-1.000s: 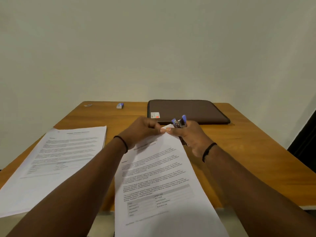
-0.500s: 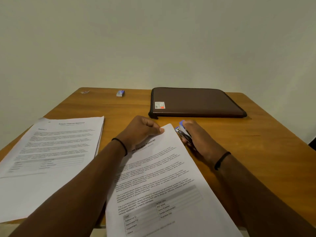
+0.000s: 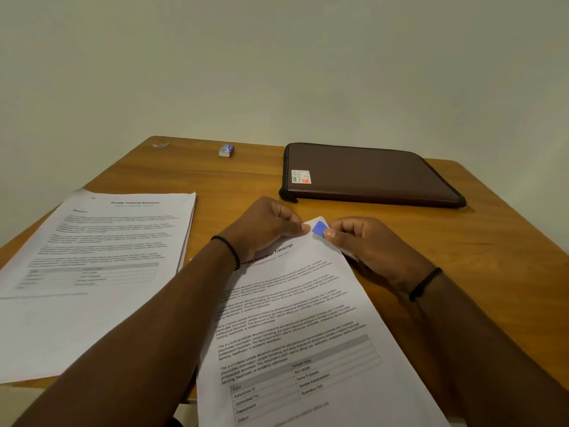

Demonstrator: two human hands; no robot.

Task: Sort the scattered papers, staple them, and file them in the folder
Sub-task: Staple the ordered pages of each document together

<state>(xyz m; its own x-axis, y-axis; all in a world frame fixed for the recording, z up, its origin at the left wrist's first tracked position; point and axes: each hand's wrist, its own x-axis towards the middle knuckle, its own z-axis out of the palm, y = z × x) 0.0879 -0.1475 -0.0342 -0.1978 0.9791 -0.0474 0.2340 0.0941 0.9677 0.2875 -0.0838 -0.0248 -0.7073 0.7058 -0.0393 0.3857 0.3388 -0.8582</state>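
**Blue stapler on the transcript's corner**

White sheets headed "Sample Education Transcript" (image 3: pixel 295 328) lie nearest you, running from the table's near edge up toward the middle of the wooden table (image 3: pixel 462 248), skewed so the far corner points away from you. Take that stack as your landmark.

At its far corner, your left hand (image 3: pixel 264 229) has its fingers curled, thumb and fingertips pinching the paper edge. Just right of that corner, your right hand (image 3: pixel 366 245) is curled round the stapler (image 3: pixel 319 228), whose blue top sits on the very tip of the stack; the rest of it is hidden under your fingers, so you cannot tell how far the sheets reach into its mouth.

That is where this could go wrong. The bite looks shallow: squeeze now and the staple may catch only the tip and tear out, or miss the lower sheets if they have fanned. Your thumb sits close beside the blue head, so mind it. If the left pinch loosens, the pages may shift out of line.

Left of the transcript, apart from it, rests a second stack headed "Sample Financial Statement" (image 3: pixel 101 257). Beyond the transcript's corner lies the brown folder (image 3: pixel 369 177), zipped shut as far as you can see. Far left of that sits a small blue-and-white box (image 3: pixel 226 150).
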